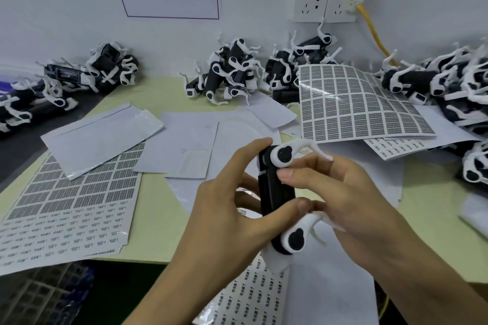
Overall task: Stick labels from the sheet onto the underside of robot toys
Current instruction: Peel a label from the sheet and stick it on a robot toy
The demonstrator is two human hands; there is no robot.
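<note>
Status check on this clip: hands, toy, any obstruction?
Left hand and right hand both grip one robot toy above the table. Label sheet lies left, untouched. Nothing in the way.

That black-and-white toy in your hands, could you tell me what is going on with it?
A person holds one robot toy over the table, left hand gripping its black body, right hand pinching it from the other side. Label sheets lie on the table, and more toys are heaped along the wall.
</note>
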